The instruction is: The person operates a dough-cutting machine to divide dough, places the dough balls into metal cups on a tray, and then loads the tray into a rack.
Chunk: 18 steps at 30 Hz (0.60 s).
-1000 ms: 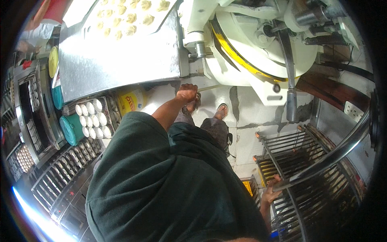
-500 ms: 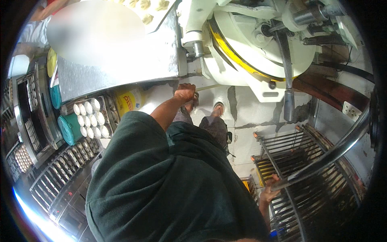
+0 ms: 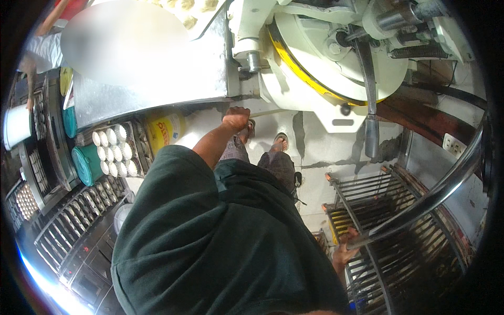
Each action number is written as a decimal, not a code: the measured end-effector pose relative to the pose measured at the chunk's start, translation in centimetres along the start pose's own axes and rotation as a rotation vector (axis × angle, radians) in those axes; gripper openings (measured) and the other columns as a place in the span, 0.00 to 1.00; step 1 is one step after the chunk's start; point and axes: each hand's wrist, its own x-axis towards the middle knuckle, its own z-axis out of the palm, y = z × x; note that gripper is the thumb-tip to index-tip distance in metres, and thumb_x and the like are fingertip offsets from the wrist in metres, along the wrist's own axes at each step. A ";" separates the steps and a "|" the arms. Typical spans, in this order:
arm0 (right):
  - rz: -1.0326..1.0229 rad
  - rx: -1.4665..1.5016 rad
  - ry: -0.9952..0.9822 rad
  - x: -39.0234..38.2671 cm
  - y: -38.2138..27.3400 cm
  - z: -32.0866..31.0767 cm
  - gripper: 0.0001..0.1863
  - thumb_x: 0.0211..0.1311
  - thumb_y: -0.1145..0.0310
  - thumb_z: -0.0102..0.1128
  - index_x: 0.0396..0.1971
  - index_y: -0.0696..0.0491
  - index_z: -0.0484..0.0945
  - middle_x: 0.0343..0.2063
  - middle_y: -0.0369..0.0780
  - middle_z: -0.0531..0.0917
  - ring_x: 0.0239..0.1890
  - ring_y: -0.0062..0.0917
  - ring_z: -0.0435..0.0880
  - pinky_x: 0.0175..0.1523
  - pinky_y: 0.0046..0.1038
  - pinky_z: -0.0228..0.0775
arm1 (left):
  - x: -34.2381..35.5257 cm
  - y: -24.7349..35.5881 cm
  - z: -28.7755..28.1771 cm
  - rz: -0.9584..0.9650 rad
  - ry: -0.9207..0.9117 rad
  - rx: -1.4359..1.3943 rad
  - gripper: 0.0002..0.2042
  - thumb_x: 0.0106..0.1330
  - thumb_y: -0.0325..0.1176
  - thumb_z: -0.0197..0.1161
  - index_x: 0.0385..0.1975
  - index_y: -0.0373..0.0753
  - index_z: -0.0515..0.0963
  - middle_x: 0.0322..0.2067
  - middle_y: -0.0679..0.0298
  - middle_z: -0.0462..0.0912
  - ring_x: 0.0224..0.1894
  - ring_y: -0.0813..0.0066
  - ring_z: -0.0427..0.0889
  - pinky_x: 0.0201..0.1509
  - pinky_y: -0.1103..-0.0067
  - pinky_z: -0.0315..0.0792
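My left hand (image 3: 237, 118) is closed in front of my body, gripping a thin pale rod (image 3: 268, 113) that points right, toward the base of the cream-coloured machine (image 3: 338, 68). Low on the right, my right hand (image 3: 345, 250) wraps round the end of a long curved metal lever (image 3: 420, 210). The lever rises to the right edge of the view. A round white machine plate with a yellow rim stands ahead of me. A black-gripped handle (image 3: 371, 131) hangs down from it.
A metal table (image 3: 157, 97) stands ahead left, dough pieces (image 3: 197, 6) at its far end. Left are trays of pale cups (image 3: 113, 149), a yellow bucket (image 3: 164, 131) and a teal-lidded container (image 3: 86, 165). A slatted rack (image 3: 362, 194) stands right. Another person (image 3: 44, 52) holds a white bucket (image 3: 18, 126).
The other person and the white bucket at the far left have moved nearer and lower in view. The view has shifted slightly; both my hands keep their grips.
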 end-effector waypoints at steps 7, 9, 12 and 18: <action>-0.021 0.078 -0.009 0.2 0.3 0.2 0.26 0.63 0.52 0.72 0.50 0.54 0.74 0.37 0.33 0.73 0.38 0.19 0.69 0.45 0.24 0.61 | -0.7 0.2 0.3 0.017 0.068 0.035 0.13 0.69 0.38 0.57 0.47 0.42 0.80 0.48 0.53 0.85 0.54 0.53 0.84 0.57 0.61 0.77; -0.042 0.053 0.000 0.0 1.5 0.1 0.25 0.63 0.53 0.71 0.49 0.54 0.74 0.37 0.34 0.73 0.38 0.20 0.71 0.45 0.24 0.63 | -0.5 0.0 1.1 0.017 0.111 0.077 0.13 0.69 0.39 0.56 0.47 0.42 0.80 0.47 0.53 0.85 0.54 0.53 0.84 0.57 0.61 0.77; -0.097 0.045 -0.054 0.4 1.3 -0.1 0.22 0.65 0.57 0.69 0.48 0.55 0.74 0.35 0.34 0.73 0.36 0.20 0.71 0.44 0.25 0.65 | 0.0 0.2 0.9 -0.026 0.041 0.012 0.13 0.69 0.40 0.55 0.47 0.43 0.79 0.48 0.53 0.85 0.54 0.54 0.84 0.58 0.60 0.76; -0.104 0.086 -0.123 1.0 -1.5 0.1 0.15 0.64 0.67 0.64 0.48 0.56 0.76 0.32 0.34 0.73 0.33 0.19 0.71 0.41 0.26 0.67 | -0.9 0.1 1.0 -0.018 0.102 0.031 0.18 0.68 0.47 0.60 0.51 0.44 0.76 0.49 0.52 0.84 0.53 0.53 0.84 0.58 0.59 0.76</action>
